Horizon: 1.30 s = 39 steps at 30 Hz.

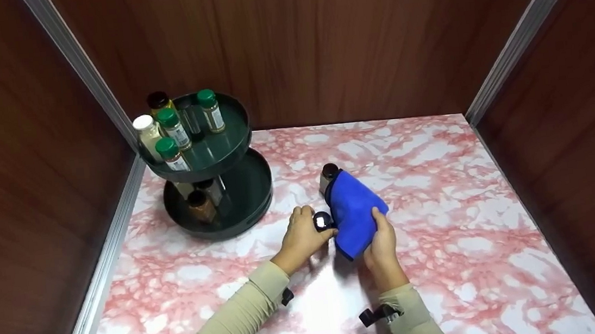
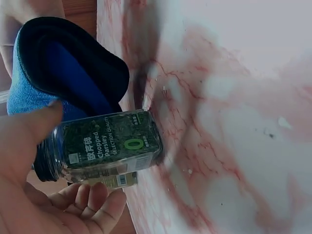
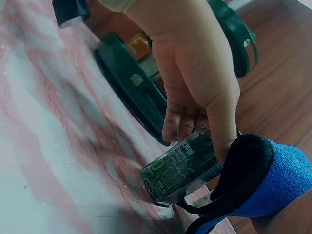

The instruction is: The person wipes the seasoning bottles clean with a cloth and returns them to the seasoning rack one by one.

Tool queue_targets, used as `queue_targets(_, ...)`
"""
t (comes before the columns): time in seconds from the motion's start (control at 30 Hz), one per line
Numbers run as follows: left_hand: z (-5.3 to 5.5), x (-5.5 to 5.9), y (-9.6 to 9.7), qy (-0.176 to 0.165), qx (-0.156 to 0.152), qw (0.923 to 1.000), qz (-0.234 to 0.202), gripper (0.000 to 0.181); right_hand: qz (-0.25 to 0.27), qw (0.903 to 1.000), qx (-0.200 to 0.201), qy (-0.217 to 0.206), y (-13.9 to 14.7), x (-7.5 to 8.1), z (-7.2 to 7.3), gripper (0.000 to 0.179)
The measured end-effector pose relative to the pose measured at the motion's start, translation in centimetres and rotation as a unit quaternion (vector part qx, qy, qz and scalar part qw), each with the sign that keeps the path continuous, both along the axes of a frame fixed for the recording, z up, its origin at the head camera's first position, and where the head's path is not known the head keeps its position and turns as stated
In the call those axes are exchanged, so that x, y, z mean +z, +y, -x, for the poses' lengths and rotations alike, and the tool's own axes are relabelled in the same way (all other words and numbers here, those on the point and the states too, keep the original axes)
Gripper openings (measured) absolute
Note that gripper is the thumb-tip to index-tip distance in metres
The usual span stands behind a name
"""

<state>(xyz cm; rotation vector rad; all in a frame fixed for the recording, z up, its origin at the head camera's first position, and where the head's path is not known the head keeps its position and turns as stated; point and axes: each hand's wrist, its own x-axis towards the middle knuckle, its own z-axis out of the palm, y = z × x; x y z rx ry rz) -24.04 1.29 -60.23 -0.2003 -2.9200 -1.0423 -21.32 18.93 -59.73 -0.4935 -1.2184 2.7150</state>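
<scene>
A glass spice jar [image 2: 109, 141], labelled Chopped Parsley and topped with a black cap, is held by my left hand [image 1: 301, 236] between thumb and fingers. Its base is right at the tabletop in the left wrist view. My right hand [image 1: 383, 243] grips a folded blue cloth [image 1: 356, 210] with dark edging. The cloth's near fold lies against the parsley jar's side. Behind the cloth, partly hidden by it, stands a second black-capped jar [image 1: 330, 172].
A dark green two-tier turntable [image 1: 231, 154] stands at the back left. Green-capped jars [image 1: 211, 111] and a white-capped bottle [image 1: 148, 135] are among the containers on its upper tier. The lower tier carries several jars, one orange-brown [image 1: 201, 208]. Wooden panels [image 1: 318, 45] wall the marbled table [image 1: 452, 185].
</scene>
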Motion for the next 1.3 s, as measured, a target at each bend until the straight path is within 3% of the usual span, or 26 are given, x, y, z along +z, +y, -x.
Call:
queue_targets(0.43, 0.6, 0.8, -0.5, -0.025, -0.010, 0.9980, -0.056, 0.060, -0.005, 1.0000, 0.005, -0.001, 0.2, -0.4, -0.2, 0.041)
queue_targets(0.9, 1.1, 1.3, -1.2, -0.015, -0.057, 0.9974, -0.041, 0.052, -0.004, 0.9999, 0.007, 0.010, 0.1, -0.1, -0.1, 0.040)
queue_targets(1.3, 1.3, 1.6, -1.7, -0.003, -0.083, 0.9948, -0.059, 0.043, -0.013, 0.9996, 0.019, 0.018, -1.0, -0.1, -0.2, 0.049)
